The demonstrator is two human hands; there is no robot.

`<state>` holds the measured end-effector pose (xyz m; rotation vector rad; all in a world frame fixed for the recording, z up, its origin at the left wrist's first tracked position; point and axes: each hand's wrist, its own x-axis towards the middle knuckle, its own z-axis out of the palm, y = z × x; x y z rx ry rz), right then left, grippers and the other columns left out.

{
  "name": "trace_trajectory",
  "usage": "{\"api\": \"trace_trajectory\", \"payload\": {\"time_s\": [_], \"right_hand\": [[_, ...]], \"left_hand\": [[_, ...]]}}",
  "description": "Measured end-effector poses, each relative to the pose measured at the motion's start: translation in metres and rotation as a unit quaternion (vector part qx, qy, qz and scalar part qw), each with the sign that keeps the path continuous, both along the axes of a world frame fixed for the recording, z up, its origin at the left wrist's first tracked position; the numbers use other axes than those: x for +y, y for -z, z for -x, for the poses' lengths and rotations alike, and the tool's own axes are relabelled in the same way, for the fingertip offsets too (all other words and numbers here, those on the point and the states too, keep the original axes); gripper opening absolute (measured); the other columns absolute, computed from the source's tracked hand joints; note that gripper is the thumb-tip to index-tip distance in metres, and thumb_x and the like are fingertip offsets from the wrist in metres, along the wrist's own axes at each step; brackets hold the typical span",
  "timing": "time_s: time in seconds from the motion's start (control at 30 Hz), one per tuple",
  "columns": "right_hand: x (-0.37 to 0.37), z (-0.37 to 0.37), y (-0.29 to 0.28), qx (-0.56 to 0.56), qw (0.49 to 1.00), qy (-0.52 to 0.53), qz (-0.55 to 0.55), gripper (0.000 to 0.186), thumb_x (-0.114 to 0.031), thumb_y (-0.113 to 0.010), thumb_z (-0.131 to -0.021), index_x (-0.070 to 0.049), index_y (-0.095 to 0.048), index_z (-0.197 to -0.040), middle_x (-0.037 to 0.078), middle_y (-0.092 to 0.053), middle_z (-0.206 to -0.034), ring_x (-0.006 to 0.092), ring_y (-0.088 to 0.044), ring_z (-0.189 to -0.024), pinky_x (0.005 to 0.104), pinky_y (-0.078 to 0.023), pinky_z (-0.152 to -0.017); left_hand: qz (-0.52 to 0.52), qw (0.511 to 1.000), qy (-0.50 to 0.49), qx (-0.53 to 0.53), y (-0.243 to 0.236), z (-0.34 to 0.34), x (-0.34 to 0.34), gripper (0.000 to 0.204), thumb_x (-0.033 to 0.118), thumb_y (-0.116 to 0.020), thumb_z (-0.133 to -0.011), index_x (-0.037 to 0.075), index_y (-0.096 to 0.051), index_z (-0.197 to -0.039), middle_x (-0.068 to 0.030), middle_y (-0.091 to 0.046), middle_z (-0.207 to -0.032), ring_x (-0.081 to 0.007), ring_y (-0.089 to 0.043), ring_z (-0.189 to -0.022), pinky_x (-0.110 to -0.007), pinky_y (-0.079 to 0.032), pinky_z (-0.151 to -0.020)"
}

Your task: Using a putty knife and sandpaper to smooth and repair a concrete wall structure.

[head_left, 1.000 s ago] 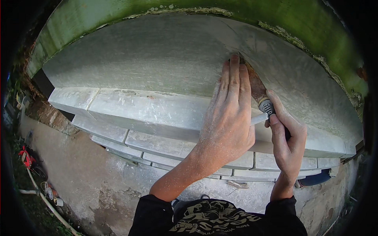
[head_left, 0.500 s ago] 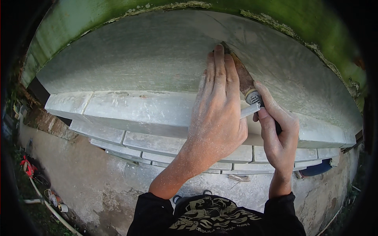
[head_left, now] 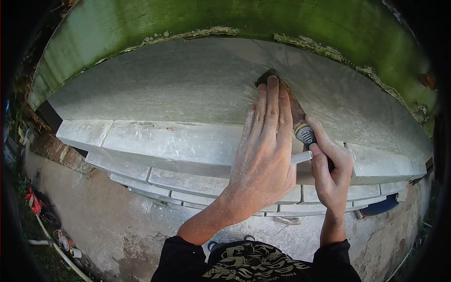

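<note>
A rusty-bladed scraper [head_left: 296, 110] with a dark handle lies slantwise against the grey wall face [head_left: 164, 84]. Its dark tip rests on that surface. My right hand [head_left: 334, 174] is closed round the handle, thumb and index finger pinching near the grey collar. My left hand [head_left: 263, 157], dusted with powder, lays its long fingers flat along the blade. A short pale strip [head_left: 301, 157] juts from under the left thumb side toward my right thumb. It appears tucked in the left hand, though its other end is hidden.
Pale stone-like ledges [head_left: 188, 143] step down below the wall face. A green-stained band [head_left: 253, 19] with a crumbling edge curves above it. The concrete floor [head_left: 84, 202] lies beneath, with a pale pipe [head_left: 66, 256] and a red object [head_left: 34, 202] at the left.
The whole view has shifted, so the wall and hands sit lower in the picture. My left fingertips have slid back from the scraper's tip, uncovering more of its dark end.
</note>
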<state>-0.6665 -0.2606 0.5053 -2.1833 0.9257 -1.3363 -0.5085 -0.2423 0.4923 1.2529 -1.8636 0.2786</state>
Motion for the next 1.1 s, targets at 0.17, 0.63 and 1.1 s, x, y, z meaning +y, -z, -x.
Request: {"api": "trace_trajectory", "payload": {"time_s": [0.17, 0.63, 1.1], "right_hand": [[-0.004, -0.005, 0.004, -0.009, 1.000, -0.001, 0.024, 0.044, 0.001, -0.054, -0.086, -0.002, -0.059, -0.129, 0.014, -0.060, -0.073, 0.0147, -0.054, -0.062, 0.0259, -0.042, -0.061], [0.003, -0.023, 0.012, -0.028, 0.997, 0.009, 0.072, 0.050, 0.006, -0.053, -0.083, -0.001, -0.056, -0.132, 0.012, -0.057, -0.068, 0.0148, -0.054, -0.060, 0.0264, -0.044, -0.058], [0.017, -0.039, 0.015, -0.019, 0.994, 0.023, 0.105, 0.052, 0.009, -0.051, -0.084, 0.001, -0.052, -0.135, 0.012, -0.058, -0.073, 0.0152, -0.053, -0.060, 0.0283, -0.043, -0.056]], "left_hand": [[0.001, 1.000, 0.014, 0.012, -0.001, -0.004, -0.004, 0.086, 0.002, -0.058, -0.073, -0.016, -0.015, -0.144, -0.0383, -0.009, -0.150, -0.0530, -0.014, -0.141, -0.061, -0.021, -0.113], [-0.022, 0.999, 0.011, -0.035, -0.010, -0.020, -0.002, 0.089, 0.000, -0.058, -0.071, -0.012, -0.014, -0.147, -0.0345, -0.010, -0.152, -0.0501, -0.012, -0.143, -0.063, -0.019, -0.113], [-0.007, 0.999, 0.016, -0.034, -0.015, -0.030, 0.001, 0.091, 0.002, -0.061, -0.071, -0.011, -0.014, -0.147, -0.0322, -0.011, -0.153, -0.0471, -0.012, -0.144, -0.059, -0.014, -0.116]]}}
